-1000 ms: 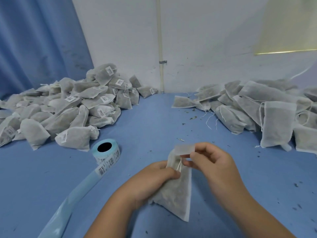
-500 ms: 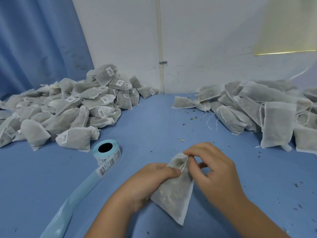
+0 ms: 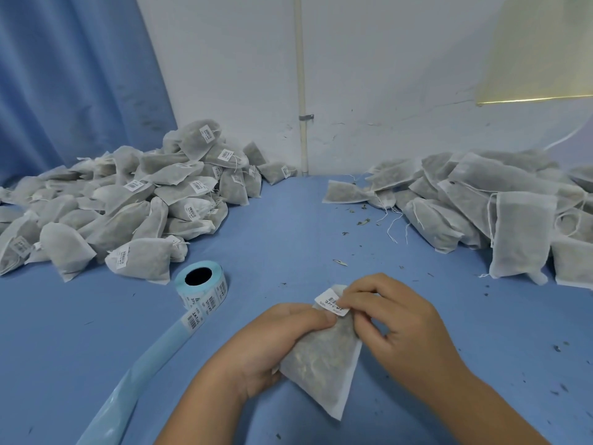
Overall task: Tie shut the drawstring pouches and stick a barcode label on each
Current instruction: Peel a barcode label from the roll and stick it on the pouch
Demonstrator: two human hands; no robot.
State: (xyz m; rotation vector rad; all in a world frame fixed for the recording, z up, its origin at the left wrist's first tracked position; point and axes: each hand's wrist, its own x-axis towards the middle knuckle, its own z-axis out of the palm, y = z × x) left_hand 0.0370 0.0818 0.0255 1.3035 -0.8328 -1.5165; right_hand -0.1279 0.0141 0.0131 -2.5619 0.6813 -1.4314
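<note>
In the head view, low in the centre of the frame, the left hand (image 3: 282, 342) has its grip closed round a filled grey drawstring pouch (image 3: 324, 364), fingers curled behind its left edge and the thumb laid across the front near the neck. The pouch hangs tilted, its bottom corner pointing to the lower right, just above the blue surface (image 3: 288, 226). The right hand (image 3: 398, 322) has its grip closed as a pinch on a white barcode label (image 3: 330, 301) at the pouch's gathered top — whether the label is fully stuck down I cannot tell. Left of the hands stands a label roll (image 3: 200, 284), its pale blue backing strip (image 3: 138, 380) trailing to the lower left edge. At middle left lies a heap of labelled pouches (image 3: 128, 200); at middle right, well apart, a heap of unlabelled pouches (image 3: 481, 200) with loose strings. Behind them are a blue curtain (image 3: 73, 75) at upper left and a white wall (image 3: 369, 75).
</note>
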